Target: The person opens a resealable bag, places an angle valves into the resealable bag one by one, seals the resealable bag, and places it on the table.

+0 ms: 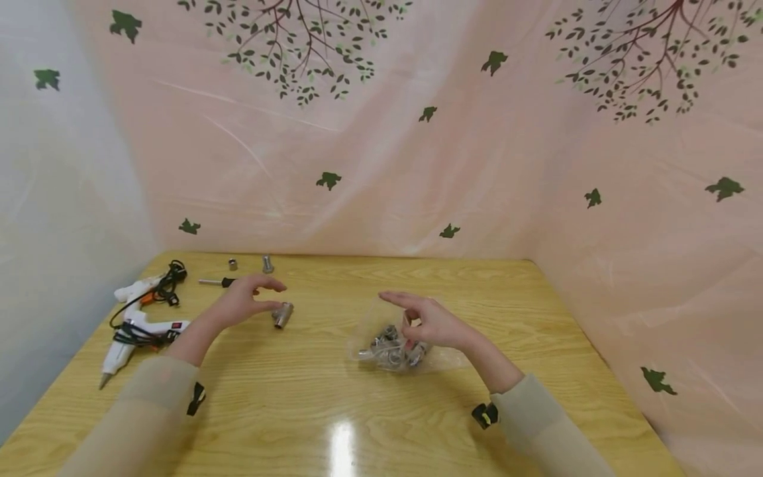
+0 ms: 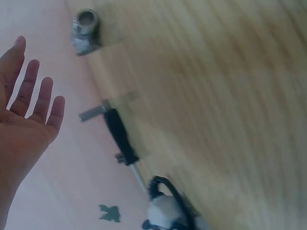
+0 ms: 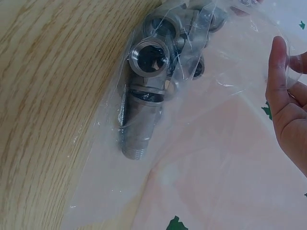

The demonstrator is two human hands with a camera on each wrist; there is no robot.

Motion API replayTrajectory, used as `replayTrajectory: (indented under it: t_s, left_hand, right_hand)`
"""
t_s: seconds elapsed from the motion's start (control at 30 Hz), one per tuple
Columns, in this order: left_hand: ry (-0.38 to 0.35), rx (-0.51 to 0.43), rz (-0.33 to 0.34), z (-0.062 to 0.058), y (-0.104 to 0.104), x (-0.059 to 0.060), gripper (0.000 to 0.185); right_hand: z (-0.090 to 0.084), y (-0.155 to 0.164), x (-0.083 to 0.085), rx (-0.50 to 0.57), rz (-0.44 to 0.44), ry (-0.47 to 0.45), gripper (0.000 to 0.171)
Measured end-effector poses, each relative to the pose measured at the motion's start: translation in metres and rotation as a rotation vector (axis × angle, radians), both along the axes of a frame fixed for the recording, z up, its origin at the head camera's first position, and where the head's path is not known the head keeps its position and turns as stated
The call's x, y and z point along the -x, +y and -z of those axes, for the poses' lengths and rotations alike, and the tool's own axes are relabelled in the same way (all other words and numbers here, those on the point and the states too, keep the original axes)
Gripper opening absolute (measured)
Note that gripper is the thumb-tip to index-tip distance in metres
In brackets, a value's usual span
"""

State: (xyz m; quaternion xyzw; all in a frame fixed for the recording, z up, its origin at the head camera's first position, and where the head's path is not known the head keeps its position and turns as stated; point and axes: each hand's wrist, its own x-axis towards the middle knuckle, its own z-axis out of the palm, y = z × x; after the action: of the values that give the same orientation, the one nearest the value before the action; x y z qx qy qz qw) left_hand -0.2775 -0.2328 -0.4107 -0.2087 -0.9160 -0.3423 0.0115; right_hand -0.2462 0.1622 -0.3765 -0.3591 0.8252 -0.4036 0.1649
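My left hand [image 1: 247, 303] hovers over the table with its fingers spread and nothing in its grasp. Just beyond its thumb in the head view lies a metal pipe fitting [image 1: 283, 316]; the left wrist view shows the fitting [image 2: 86, 31] apart from the fingers. My right hand [image 1: 438, 322] pinches the edge of a clear plastic bag [image 3: 103, 191] between thumb and index finger. Inside the bag, several metal pipe fittings [image 3: 149, 57] lie together, one with a threaded end. The bag rests on the wooden table.
On the left lies a white glue gun [image 1: 119, 356] with a bundled black cord [image 1: 173, 275]. A screwdriver [image 1: 228, 282] is partly behind my left hand. Toward the table's back edge stand a small nut-like metal piece [image 1: 232, 264] and a bolt-like metal piece [image 1: 267, 264].
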Motion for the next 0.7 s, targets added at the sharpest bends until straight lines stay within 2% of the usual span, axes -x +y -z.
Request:
replayTrajectory:
  t_s: [0.17,0.4,0.53,0.7]
  left_hand:
    - [-0.069,0.008,-0.010,0.015,-0.013,0.007,0.037]
    - [-0.138,0.031,0.023,0.033,-0.019,0.016,0.032]
    - [-0.160,0.017,0.008,0.038,-0.019,0.017,0.029]
    - [-0.155,0.029,-0.010,0.036,-0.017,0.018,0.025]
  right_hand:
    - [-0.001,0.000,-0.001,-0.004,-0.002,0.011,0.068]
    - [-0.001,0.000,-0.001,-0.007,-0.007,0.005,0.065]
    - [-0.001,0.000,0.000,-0.009,-0.012,0.004,0.066]
    - [0.000,-0.001,0.001,-0.011,-0.013,0.006,0.066]
